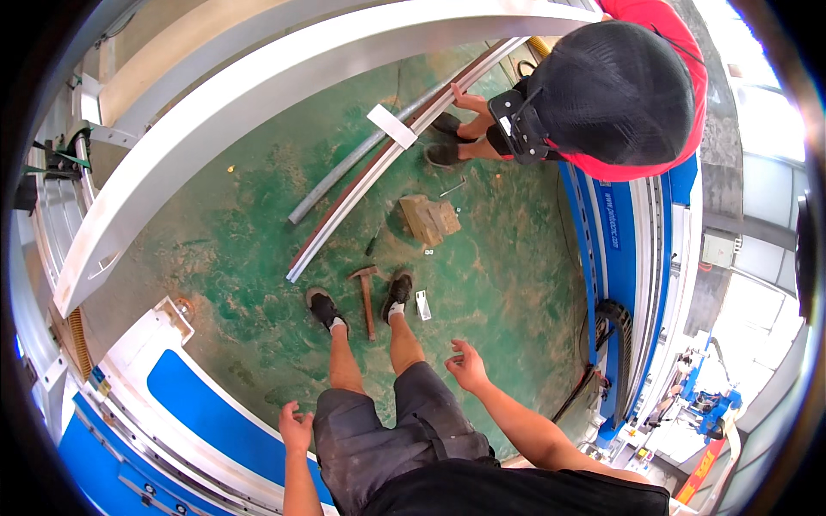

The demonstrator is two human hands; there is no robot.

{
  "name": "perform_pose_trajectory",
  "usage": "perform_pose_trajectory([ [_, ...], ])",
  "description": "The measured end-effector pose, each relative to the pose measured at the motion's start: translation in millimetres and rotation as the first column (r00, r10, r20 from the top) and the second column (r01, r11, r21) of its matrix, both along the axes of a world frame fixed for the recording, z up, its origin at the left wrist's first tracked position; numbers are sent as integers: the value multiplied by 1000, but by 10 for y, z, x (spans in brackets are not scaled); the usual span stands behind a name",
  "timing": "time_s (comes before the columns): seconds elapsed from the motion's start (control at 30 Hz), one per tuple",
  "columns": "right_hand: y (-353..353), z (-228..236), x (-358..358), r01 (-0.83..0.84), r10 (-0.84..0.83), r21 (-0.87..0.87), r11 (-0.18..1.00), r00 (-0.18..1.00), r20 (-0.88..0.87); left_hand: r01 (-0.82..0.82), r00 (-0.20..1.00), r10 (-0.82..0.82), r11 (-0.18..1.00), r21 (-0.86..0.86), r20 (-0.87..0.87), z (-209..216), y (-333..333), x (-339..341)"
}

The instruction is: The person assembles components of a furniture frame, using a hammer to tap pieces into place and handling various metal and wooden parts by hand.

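My right hand (467, 365) is held in the air beside my right leg, fingers apart, with nothing in it. My left hand (295, 426) hangs beside my left thigh, its fingers loosely bent and apart, also holding nothing. Between my shoes lies a hammer (367, 301) with a wooden handle. Right of my right foot is a small white bracket (422, 306), the thing closest to my right hand. A screwdriver (372, 242) with a dark handle lies beyond my feet, near a stack of wooden blocks (423, 220).
A co-worker (624, 95) in a red shirt and black cap grips a long brown-and-white rail (361, 182). A grey pipe (337, 176) runs beside it; a white plate (391, 126) crosses both. A white beam (181, 129) arches overhead. Blue machine frames (615, 215) flank the green floor.
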State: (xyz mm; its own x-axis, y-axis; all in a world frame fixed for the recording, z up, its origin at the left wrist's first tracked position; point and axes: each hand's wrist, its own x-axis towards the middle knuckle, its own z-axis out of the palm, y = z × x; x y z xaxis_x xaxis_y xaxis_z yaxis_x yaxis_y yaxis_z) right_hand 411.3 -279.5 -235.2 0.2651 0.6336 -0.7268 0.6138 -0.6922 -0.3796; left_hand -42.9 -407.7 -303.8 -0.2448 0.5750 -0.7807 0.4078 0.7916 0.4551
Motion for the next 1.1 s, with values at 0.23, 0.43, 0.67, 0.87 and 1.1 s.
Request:
perform_pose_trajectory([
  [0.23,40,-19,76,9,-10,-32,999,1000,-14,-3,1000,3,1000,2,-6,-11,77,65],
  [0.43,68,-35,119,6,-6,-58,998,1000,0,17,1000,-17,1000,-20,-8,32,180,113],
  [0.67,71,-42,122,26,-29,-84,996,999,-27,4,1000,-4,999,-40,-1,43,258,131],
  [0.87,15,-65,132,50,-56,-130,990,998,-42,20,1000,-19,999,-28,21,28,265,149],
  [1.1,18,-44,145,31,-42,-191,981,998,-50,-14,999,15,999,-50,30,9,260,190],
])
